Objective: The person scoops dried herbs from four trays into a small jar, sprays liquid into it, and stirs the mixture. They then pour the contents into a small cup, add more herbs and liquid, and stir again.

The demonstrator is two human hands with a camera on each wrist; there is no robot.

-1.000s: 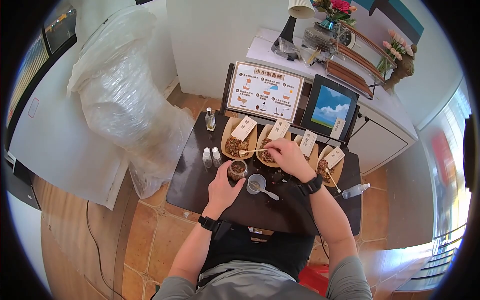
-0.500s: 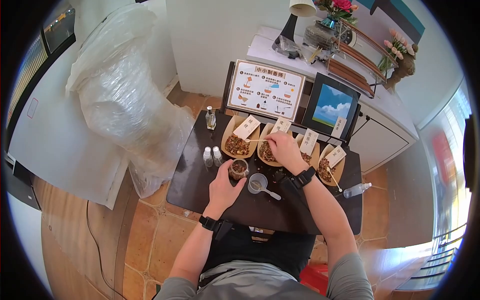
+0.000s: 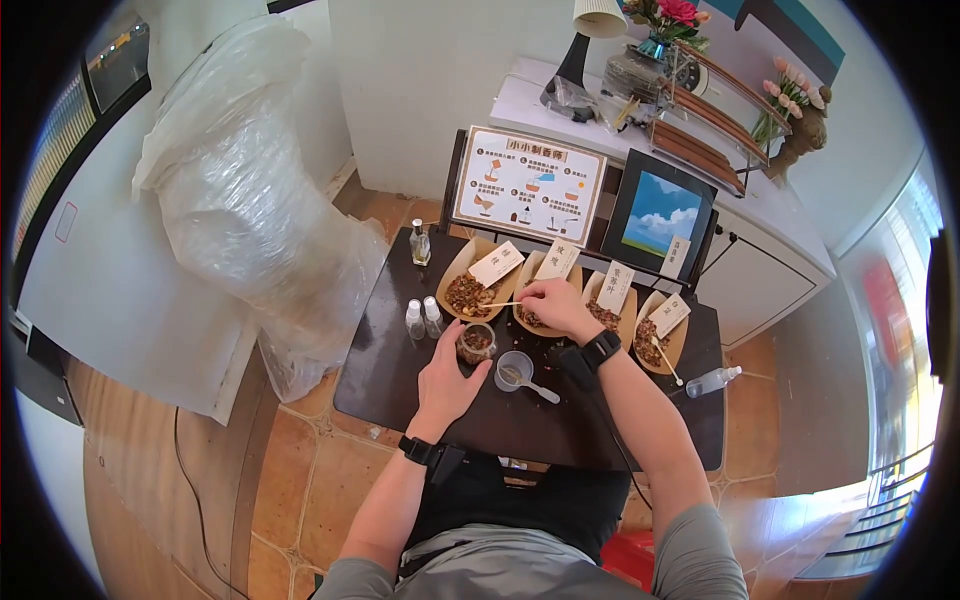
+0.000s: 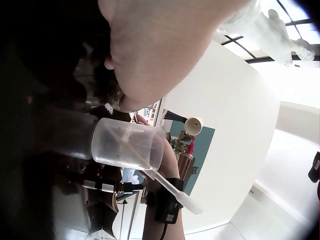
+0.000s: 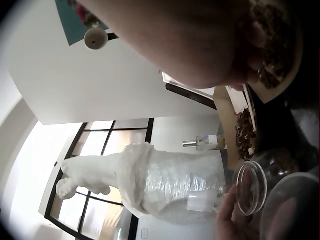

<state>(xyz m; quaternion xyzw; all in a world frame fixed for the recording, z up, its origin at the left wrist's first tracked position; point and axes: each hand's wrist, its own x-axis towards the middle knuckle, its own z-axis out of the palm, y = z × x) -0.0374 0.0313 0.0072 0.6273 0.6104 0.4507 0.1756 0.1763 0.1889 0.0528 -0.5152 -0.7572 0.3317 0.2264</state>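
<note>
My left hand holds a small clear glass jar part-filled with brown dried bits, thumb and fingers round its sides. Its open rim faces the camera in the right wrist view. Between finger and thumb, my right hand pinches a thin wooden spoon; the spoon's tip is in the dried mix of the leftmost paper tray. Right beside the jar stands a clear plastic cup with a white plastic spoon leaning in it.
More paper trays of dried bits with label cards line the dark table. Small spray bottles stand at left, a perfume bottle behind them. A clear bottle lies at right; an instruction board stands behind.
The right hand has shifted slightly left and down, and the spoon's tip now dips lower into the leftmost tray's mix, which has turned a little. The left hand stays round the jar.
</note>
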